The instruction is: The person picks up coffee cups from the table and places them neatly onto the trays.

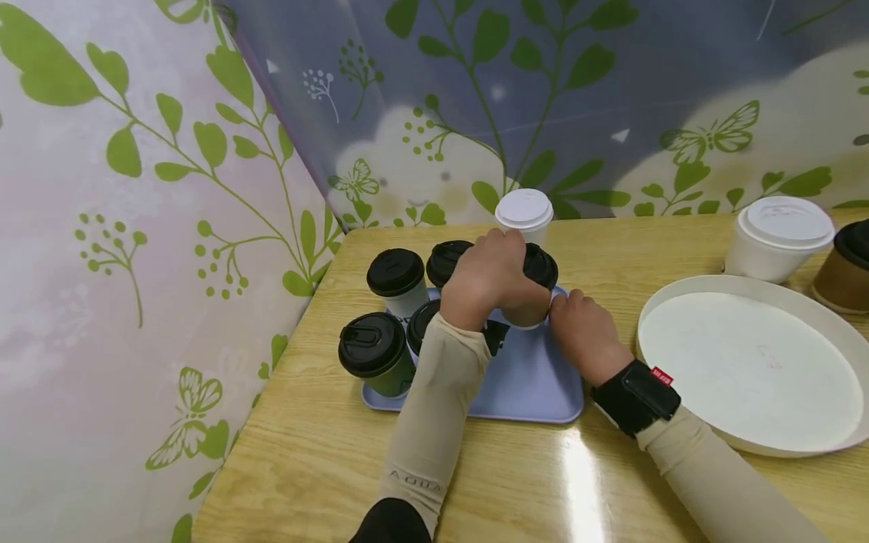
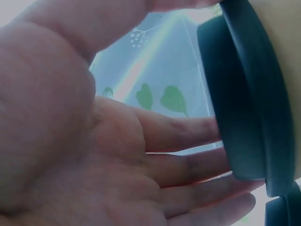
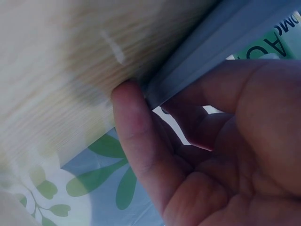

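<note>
My left hand [image 1: 492, 279] reaches over the tray and grips a paper coffee cup with a black lid [image 1: 541, 265]. In the left wrist view its thumb and fingers lie about the dark lid [image 2: 247, 99]. At the right side of the lilac tray [image 1: 526, 377], my right hand [image 1: 585, 335] pinches the tray's edge [image 3: 188, 70] between thumb and fingers. Other black-lidded coffee cups stand at the tray's left part, among them a green one [image 1: 376, 354] and a white one [image 1: 397, 280]. My left hand and forearm partly hide the others.
Behind the tray, close to the wall, stands a white-lidded cup [image 1: 525, 213]. A round white tray [image 1: 753, 369] lies on the right of the wooden table [image 1: 305, 467]. Beyond it are a wide white tub [image 1: 779, 237] and a brown cup [image 1: 845, 275]. A patterned wall [image 1: 170, 226] borders the left.
</note>
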A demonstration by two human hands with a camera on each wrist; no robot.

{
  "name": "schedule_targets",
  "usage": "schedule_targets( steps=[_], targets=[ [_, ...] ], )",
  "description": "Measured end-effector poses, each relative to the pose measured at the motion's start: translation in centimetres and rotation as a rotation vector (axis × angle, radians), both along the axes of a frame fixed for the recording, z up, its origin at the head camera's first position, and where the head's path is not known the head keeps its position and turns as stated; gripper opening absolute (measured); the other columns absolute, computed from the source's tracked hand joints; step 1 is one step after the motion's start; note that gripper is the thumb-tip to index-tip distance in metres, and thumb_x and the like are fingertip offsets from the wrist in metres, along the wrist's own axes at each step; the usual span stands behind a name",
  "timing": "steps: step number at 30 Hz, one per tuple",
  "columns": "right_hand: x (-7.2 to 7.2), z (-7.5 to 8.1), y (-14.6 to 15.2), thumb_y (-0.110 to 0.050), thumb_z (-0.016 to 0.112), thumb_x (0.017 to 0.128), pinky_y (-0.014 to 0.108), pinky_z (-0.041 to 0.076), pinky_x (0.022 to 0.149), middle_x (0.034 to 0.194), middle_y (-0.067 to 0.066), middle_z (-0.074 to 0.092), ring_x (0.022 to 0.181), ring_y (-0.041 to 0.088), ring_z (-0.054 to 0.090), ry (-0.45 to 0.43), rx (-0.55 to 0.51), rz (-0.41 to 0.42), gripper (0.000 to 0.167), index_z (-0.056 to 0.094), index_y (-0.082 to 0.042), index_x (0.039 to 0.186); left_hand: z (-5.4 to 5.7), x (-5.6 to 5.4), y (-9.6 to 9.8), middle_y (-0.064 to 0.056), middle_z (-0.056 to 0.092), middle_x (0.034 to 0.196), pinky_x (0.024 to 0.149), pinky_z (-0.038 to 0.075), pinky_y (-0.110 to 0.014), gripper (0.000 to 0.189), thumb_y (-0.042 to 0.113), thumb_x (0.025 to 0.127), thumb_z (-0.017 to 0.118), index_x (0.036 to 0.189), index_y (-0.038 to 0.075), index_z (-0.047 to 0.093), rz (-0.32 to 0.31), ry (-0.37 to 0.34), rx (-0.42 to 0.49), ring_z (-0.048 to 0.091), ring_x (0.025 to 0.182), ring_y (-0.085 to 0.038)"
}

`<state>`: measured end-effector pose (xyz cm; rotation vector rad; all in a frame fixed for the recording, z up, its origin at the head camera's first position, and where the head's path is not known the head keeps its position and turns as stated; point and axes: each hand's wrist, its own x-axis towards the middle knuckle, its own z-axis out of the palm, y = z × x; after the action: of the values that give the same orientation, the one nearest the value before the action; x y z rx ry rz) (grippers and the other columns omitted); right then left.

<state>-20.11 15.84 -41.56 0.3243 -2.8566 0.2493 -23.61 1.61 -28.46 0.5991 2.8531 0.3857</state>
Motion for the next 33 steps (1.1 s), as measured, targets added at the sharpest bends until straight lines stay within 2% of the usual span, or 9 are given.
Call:
schedule_targets(
  steps=[5,12,20,29,33],
  targets=[
    [0.0,0.0,0.0,0.008,0.057,0.095,0.053,0.054,0.051,0.075,0.027,0.054,0.066,0.041,0.062,0.006,-0.009,0.004,0.013,0.06,0.015,0.084,-0.3,-0.3,0.2,-0.016,0.055,0.137,0.092,0.052,-0.045,0.069,0.04,0.086,0.079,0.14,0.002,0.057,0.008,-0.004,-0.034,0.055,0.123,-0.032],
    [-0.1,-0.3,0.0,0.009,0.057,0.094,0.054,0.054,0.051,0.075,0.028,0.054,0.065,0.043,0.062,0.028,-0.025,0.003,0.013,0.059,0.015,0.083,-0.8,-0.7,0.6,-0.014,0.058,0.135,0.09,0.053,-0.046,0.062,0.037,0.087,0.078,0.136,0.004,0.06,-0.005,0.033,-0.089,0.055,0.124,-0.032],
    [-0.1,-0.3,0.0,0.01,0.055,0.094,0.054,0.054,0.052,0.075,0.027,0.053,0.065,0.043,0.062,0.034,-0.023,0.002,0.013,0.058,0.015,0.082,-1.1,-1.0,0.6,-0.014,0.058,0.137,0.092,0.052,-0.046,0.053,0.028,0.089,0.077,0.134,0.006,0.062,-0.019,0.035,-0.106,0.056,0.125,-0.032],
    [0.1,-0.3,-0.1,0.01,0.055,0.094,0.054,0.054,0.052,0.075,0.027,0.053,0.065,0.043,0.062,0.032,-0.03,-0.006,0.013,0.057,0.014,0.082,-1.5,-1.2,0.9,-0.012,0.063,0.126,0.084,0.054,-0.044,0.045,0.03,0.088,0.079,0.126,0.008,0.067,-0.049,0.075,-0.142,0.063,0.11,-0.029],
    [0.1,-0.2,-0.1,0.01,0.055,0.094,0.054,0.054,0.052,0.076,0.027,0.053,0.066,0.043,0.062,0.019,-0.023,-0.007,0.012,0.057,0.014,0.083,-1.7,-1.2,1.0,-0.011,0.063,0.125,0.086,0.053,-0.044,0.042,0.03,0.089,0.078,0.124,0.009,0.068,-0.058,0.084,-0.168,0.064,0.107,-0.028]
  ],
)
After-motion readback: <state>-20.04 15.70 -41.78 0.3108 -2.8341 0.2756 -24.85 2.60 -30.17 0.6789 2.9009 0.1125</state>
